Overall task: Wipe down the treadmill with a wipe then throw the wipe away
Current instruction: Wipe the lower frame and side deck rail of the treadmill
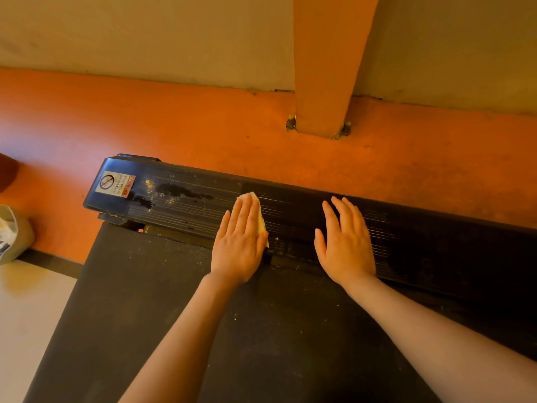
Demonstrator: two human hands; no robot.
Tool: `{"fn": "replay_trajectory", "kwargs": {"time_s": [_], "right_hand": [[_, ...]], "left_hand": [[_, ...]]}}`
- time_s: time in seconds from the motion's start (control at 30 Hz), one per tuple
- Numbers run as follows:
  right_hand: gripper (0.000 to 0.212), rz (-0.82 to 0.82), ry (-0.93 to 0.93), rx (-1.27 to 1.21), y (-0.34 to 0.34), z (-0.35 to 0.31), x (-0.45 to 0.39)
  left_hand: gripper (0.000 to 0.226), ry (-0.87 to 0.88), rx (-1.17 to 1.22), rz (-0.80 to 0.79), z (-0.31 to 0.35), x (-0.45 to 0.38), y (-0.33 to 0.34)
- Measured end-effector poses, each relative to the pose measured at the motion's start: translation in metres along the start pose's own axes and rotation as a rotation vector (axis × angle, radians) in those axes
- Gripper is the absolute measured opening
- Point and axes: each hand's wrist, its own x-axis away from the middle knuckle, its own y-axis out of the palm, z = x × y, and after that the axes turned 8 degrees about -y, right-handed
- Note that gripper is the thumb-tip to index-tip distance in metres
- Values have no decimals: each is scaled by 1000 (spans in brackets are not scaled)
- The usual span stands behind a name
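A black treadmill fills the lower frame: its ribbed side rail (189, 199) runs from upper left to right, beside the dark running belt (162, 315). My left hand (239, 242) lies flat with straight fingers on the rail, pressing a folded white wipe (261, 216) against it; only the wipe's top and right edge show. My right hand (345, 242) rests flat on the rail further right, holding nothing. Left of the wipe the rail carries wet patches and pale specks (171, 191). A warning sticker (115, 183) marks the rail's end cap.
Orange floor (203, 126) lies beyond the rail, with an orange post (325, 82) bolted to it by the beige wall. A white plastic-lined container (13, 234) sits at the left edge. Pale flooring (26, 330) shows at lower left.
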Motion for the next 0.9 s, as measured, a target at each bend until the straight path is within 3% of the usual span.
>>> {"fn": "replay_trajectory", "kwargs": {"time_s": [0.17,0.4,0.5,0.8,0.9], "right_hand": [[56,17,-3,12,2,1,0],[56,41,-16,4,5,3,2],[57,44,-21,-4,4,4,2],[59,48,-8,-7,5,3,0],[53,52,-4,-2,7,4,0]], "left_hand": [[70,118,-18,-55,15,-42,-15],[63,517,-205,-134,60,-79,-22],[63,599,-223,-115,68,-85,-22],[69,392,-291,-90,-19,-83,-36],[67,316,-257,-93,-14,-75,-31]]}}
